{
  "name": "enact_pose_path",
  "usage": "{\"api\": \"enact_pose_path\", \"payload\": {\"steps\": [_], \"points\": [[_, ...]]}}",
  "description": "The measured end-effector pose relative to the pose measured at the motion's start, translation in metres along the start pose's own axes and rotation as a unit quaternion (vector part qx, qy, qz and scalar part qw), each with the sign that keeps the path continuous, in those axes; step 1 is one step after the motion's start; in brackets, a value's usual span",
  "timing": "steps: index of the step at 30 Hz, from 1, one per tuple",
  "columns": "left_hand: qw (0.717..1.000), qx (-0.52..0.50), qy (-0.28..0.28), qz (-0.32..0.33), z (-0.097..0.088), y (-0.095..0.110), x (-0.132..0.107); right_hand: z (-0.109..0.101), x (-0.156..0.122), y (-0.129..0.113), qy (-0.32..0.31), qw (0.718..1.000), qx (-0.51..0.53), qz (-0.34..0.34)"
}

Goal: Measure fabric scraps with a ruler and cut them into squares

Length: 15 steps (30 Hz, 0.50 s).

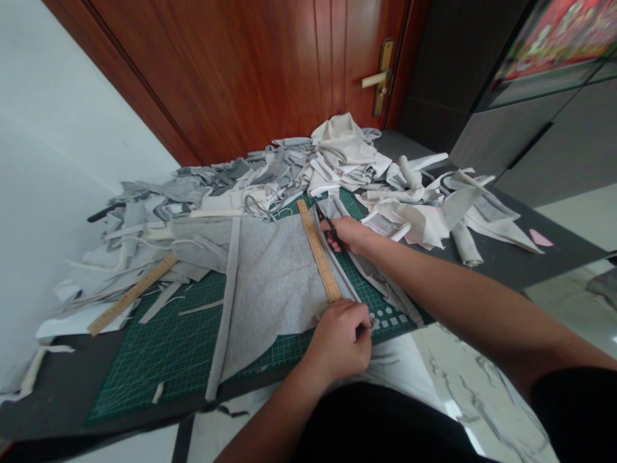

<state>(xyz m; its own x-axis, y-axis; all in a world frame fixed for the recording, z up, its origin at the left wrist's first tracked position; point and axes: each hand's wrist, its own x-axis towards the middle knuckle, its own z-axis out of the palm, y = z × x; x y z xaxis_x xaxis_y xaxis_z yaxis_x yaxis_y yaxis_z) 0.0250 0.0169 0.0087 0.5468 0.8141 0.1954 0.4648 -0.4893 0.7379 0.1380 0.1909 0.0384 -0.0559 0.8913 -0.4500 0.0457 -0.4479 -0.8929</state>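
The person's right hand [348, 233] is grasping black scissors [331, 230] beside a wooden ruler [318, 251], which is lying on grey cloth [274, 273] left of that grip, while the left hand [343, 337], nearer the body, is clenching the cloth's edge.

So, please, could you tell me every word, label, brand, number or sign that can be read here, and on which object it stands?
No readable text.
Middle wooden ruler: any markings too small to read.
Left wooden ruler: the same.
Green cutting mat: grid and small shapes; no legible numbers.
Red picture, upper right: too blurred to tell whether it has writing.
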Motion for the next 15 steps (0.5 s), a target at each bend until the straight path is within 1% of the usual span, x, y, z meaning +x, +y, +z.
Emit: {"api": "enact_pose_path", "payload": {"steps": [3, 8, 15], "points": [[1.0, 0.006, -0.002, -0.004, 0.001, 0.0, 0.0, 0.002, 0.002, -0.001, 0.006, 1.0, -0.003, -0.008], [1.0, 0.005, 0.0, 0.001, 0.002, -0.001, -0.001, 0.001, 0.004, -0.007, -0.002, 1.0, 0.002, -0.002], [1.0, 0.006, 0.008, 0.003, 0.003, -0.002, -0.001, 0.004, 0.019, -0.012, -0.005, 1.0, 0.002, -0.009]]}}
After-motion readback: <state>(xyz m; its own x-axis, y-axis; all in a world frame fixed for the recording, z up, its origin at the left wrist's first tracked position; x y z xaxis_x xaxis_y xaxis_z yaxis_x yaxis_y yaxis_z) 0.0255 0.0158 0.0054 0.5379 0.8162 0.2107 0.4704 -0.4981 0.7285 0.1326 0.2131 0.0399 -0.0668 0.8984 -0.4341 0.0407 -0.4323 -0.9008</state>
